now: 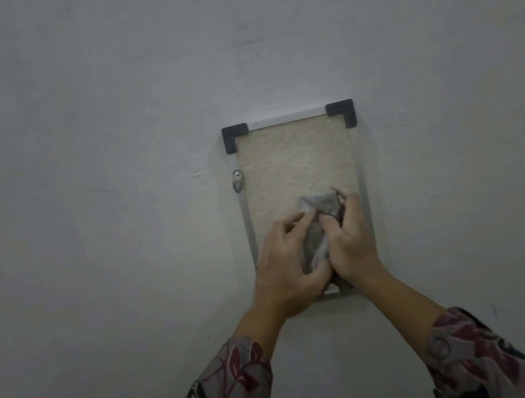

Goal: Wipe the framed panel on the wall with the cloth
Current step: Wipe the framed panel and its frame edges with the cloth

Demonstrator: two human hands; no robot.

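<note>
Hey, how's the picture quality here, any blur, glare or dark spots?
Head view: dim, flat light with no glare; the left hand, right hand and cloth look soft, the framed panel is fairly clear, and the corners darken with wide-angle falloff.

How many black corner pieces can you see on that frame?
2: one at the top-left corner, one at the top-right. The hands and cloth cover the bottom corners, so more may be hidden.
</note>
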